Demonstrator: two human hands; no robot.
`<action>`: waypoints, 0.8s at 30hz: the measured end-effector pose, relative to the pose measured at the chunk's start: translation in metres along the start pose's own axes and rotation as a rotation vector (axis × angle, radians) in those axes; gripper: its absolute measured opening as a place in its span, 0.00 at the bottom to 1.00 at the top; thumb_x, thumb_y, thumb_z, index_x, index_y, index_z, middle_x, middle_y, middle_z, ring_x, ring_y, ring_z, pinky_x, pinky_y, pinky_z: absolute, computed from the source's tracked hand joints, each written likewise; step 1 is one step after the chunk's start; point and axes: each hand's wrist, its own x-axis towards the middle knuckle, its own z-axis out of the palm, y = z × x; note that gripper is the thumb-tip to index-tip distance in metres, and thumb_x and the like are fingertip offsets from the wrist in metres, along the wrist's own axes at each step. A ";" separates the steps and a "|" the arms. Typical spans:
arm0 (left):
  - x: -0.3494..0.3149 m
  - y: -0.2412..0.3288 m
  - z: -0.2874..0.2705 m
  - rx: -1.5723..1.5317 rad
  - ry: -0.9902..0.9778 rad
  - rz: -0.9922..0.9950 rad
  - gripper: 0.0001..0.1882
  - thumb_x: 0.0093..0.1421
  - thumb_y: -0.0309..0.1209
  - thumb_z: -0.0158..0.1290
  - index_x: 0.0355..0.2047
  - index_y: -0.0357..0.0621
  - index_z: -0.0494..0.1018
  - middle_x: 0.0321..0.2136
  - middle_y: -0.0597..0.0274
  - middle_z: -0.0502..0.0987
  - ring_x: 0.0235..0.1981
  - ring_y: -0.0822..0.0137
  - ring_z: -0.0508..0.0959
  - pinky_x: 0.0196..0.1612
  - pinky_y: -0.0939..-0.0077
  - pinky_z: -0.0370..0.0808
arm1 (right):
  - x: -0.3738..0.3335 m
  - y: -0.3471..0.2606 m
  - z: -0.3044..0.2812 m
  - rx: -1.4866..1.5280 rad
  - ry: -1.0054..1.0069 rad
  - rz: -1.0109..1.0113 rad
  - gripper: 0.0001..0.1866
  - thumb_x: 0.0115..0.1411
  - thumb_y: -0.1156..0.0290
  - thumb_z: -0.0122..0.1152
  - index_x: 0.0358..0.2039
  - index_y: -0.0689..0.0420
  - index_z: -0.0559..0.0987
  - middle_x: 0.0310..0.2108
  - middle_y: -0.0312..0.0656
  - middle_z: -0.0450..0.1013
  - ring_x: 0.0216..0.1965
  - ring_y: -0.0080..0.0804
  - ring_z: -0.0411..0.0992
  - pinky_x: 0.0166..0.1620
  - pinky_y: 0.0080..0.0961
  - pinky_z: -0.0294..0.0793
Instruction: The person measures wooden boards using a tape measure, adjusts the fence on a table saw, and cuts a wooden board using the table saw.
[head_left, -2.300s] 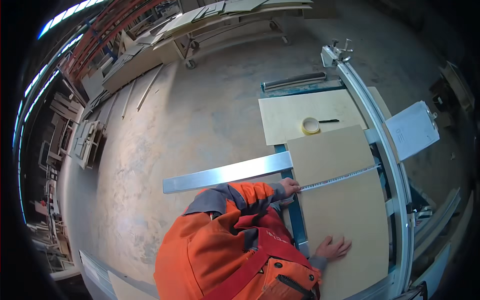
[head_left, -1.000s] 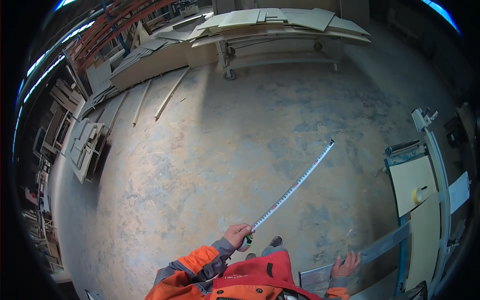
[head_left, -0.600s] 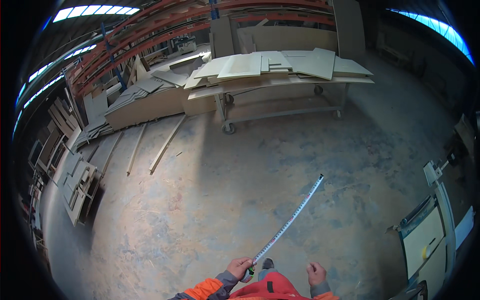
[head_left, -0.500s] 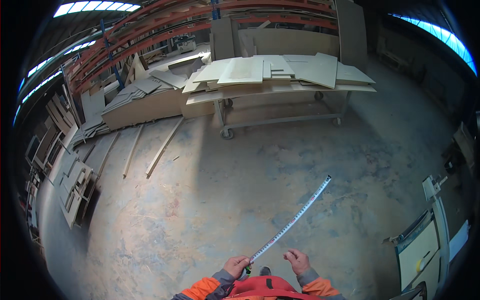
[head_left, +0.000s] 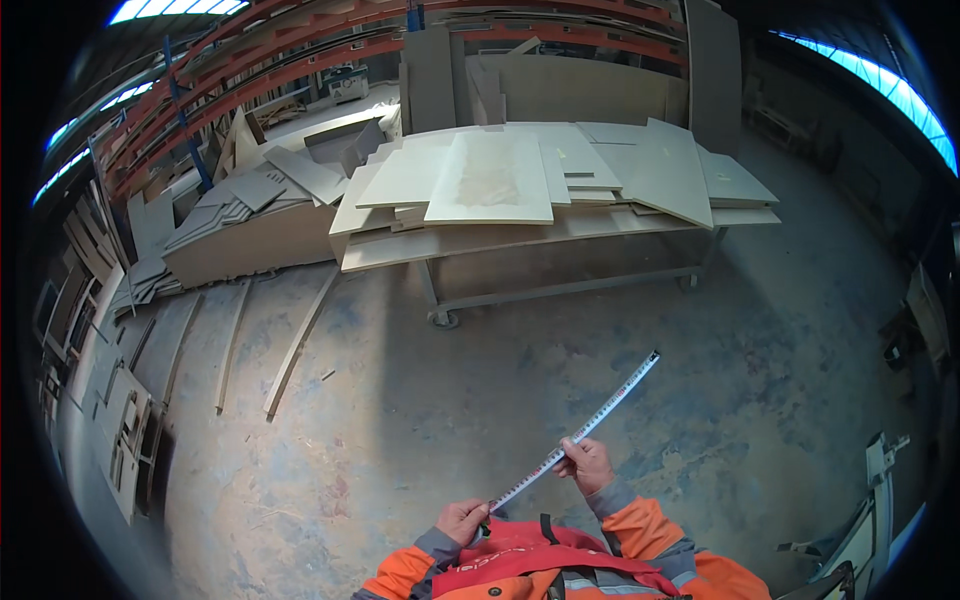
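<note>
White tape (head_left: 608,405) being handled, lower centre: left hand (head_left: 462,521) clasps its near end, right hand (head_left: 588,466) pinches midway (next probably wants steadiness).

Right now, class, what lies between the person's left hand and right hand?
The head view shows a stretch of white measuring tape running from the left hand to the right hand.

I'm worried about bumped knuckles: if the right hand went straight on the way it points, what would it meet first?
The right hand holds the tape blade; past that, probably the board-laden trolley comes first, though depth is hard to judge.
</note>
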 end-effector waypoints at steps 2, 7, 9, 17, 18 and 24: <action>0.051 0.037 -0.029 0.018 -0.024 -0.010 0.15 0.68 0.37 0.47 0.36 0.38 0.78 0.26 0.69 0.77 0.28 0.78 0.73 0.34 0.81 0.71 | 0.056 -0.027 0.014 -0.022 -0.003 -0.022 0.15 0.67 0.64 0.53 0.30 0.62 0.76 0.23 0.41 0.76 0.21 0.25 0.75 0.24 0.17 0.75; 0.140 0.091 -0.088 -0.109 -0.008 -0.019 0.16 0.69 0.38 0.47 0.38 0.38 0.78 0.26 0.69 0.78 0.29 0.78 0.73 0.34 0.81 0.71 | 0.244 -0.133 0.012 -0.082 0.071 -0.245 0.14 0.68 0.66 0.52 0.26 0.60 0.74 0.19 0.41 0.75 0.16 0.24 0.72 0.20 0.16 0.70; 0.161 0.088 -0.119 -0.171 -0.004 -0.076 0.17 0.69 0.39 0.48 0.38 0.37 0.78 0.27 0.69 0.78 0.29 0.78 0.74 0.34 0.81 0.71 | 0.335 -0.197 0.002 -0.057 0.149 -0.333 0.16 0.67 0.64 0.53 0.23 0.57 0.72 0.17 0.37 0.72 0.13 0.19 0.68 0.17 0.17 0.65; 0.332 0.108 -0.177 -0.493 0.254 -0.190 0.17 0.68 0.38 0.49 0.36 0.34 0.76 0.25 0.61 0.78 0.24 0.70 0.78 0.29 0.76 0.76 | 0.627 -0.288 0.054 -0.440 -0.175 -0.382 0.18 0.62 0.59 0.61 0.40 0.63 0.76 0.27 0.43 0.75 0.28 0.31 0.75 0.32 0.26 0.75; 0.363 0.131 -0.183 -0.558 0.321 -0.194 0.16 0.67 0.37 0.49 0.35 0.33 0.76 0.25 0.60 0.78 0.22 0.69 0.79 0.27 0.75 0.77 | 0.637 -0.280 0.069 -0.689 -0.280 -0.488 0.24 0.58 0.56 0.65 0.45 0.64 0.76 0.30 0.46 0.76 0.33 0.36 0.76 0.38 0.32 0.78; 0.520 0.225 -0.250 -0.599 0.441 -0.151 0.16 0.67 0.37 0.49 0.33 0.33 0.75 0.21 0.59 0.77 0.18 0.66 0.78 0.22 0.71 0.77 | 0.650 -0.267 0.077 -1.414 -0.533 -0.943 0.37 0.41 0.55 0.74 0.51 0.57 0.71 0.51 0.49 0.68 0.56 0.52 0.62 0.56 0.44 0.67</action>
